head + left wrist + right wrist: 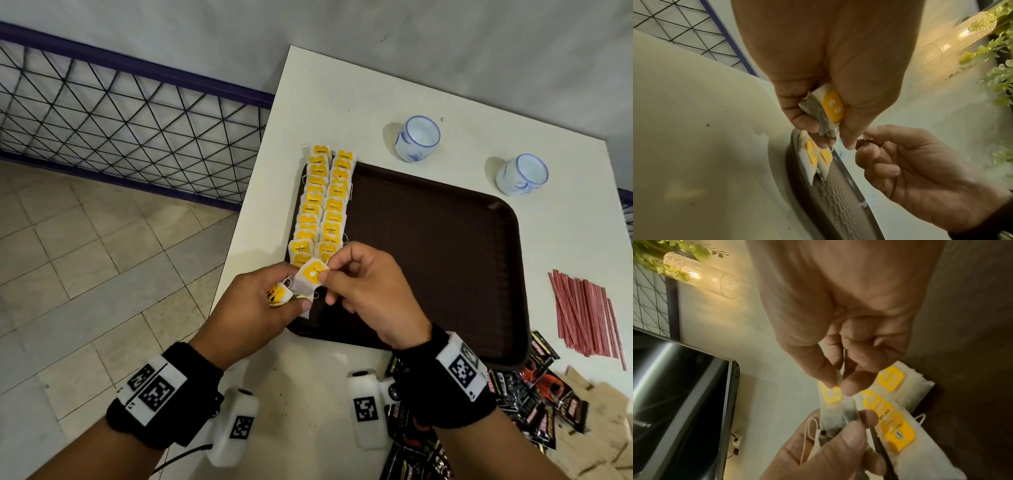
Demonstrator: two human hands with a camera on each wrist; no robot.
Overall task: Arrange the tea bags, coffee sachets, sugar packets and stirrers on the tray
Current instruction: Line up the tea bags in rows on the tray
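Observation:
A dark brown tray (445,246) lies on the white table. Two rows of white tea bags with yellow tags (322,202) run along its left edge. My left hand (253,301) hovers over the tray's near left corner and grips a small bunch of tea bags (282,294) (827,110). My right hand (356,274) pinches the top edge of one tea bag (313,275) (833,395) between thumb and forefinger, while the left hand's fingers still hold its lower end. Red stirrers (585,318) and black coffee sachets (534,397) lie right of the tray.
Two white and blue cups (416,138) (522,174) stand behind the tray. Brown packets (596,425) lie at the table's near right corner. A wire mesh fence (120,113) and tiled floor are to the left of the table edge.

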